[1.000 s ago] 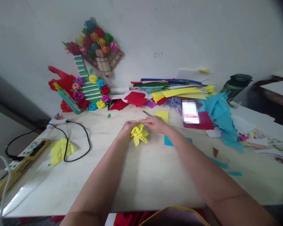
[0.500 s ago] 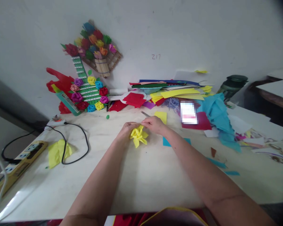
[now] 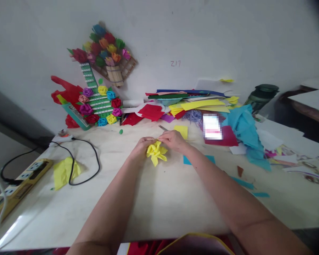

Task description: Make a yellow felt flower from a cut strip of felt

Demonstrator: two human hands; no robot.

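Note:
Between my two hands, over the middle of the table, hangs a yellow paper flower with pointed petals facing down toward me. My left hand is closed at the flower's left side, its fingers partly hidden. With fingertips pinched together at the flower's upper edge, my right hand grips the end of a thin pale stick that runs across to my left fingers. Just behind my right hand, the metal tip of a pointed tool shows; its other end is covered.
Yellow and blue paper squares lie near my right hand. Behind are stacked coloured papers, a phone-like bright screen and a dark bottle. At left are a black cable, power strip, glue bottle and flower-covered guitar shape.
Both hands stay almost in place around the flower, with only slight finger movement. The whole view has shifted a little.

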